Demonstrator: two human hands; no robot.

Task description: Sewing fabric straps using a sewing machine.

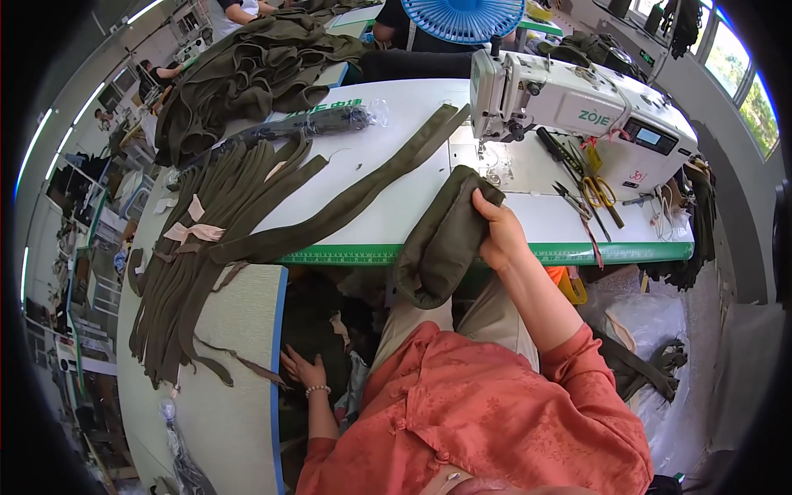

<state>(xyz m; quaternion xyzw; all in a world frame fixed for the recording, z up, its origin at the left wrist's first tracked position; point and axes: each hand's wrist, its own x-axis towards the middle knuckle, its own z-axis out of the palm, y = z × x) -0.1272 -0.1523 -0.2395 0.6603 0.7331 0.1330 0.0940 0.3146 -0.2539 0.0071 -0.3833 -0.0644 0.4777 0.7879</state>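
My right hand (502,233) grips the edge of a folded olive-green fabric piece (441,243), a rounded loop with seamed edges. It hangs over the table's front edge, with its upper end near the needle area of the white sewing machine (569,103). My left hand (305,369) is lower left, below the table level, fingers spread against dark green fabric (307,318) beside the blue-edged side board. Left of the held piece lies a bundle of olive fabric strips (177,289), tied with a pale cloth band (196,233). One long strip (355,198) reaches from it toward the machine.
Yellow-handled scissors (597,191) and thread snips (568,196) lie under the machine arm. A large heap of olive fabric (247,74) covers the back left. A blue fan (466,15) stands behind the table. Plastic-wrapped dark material (330,121) lies on the tabletop. Other people sit farther back.
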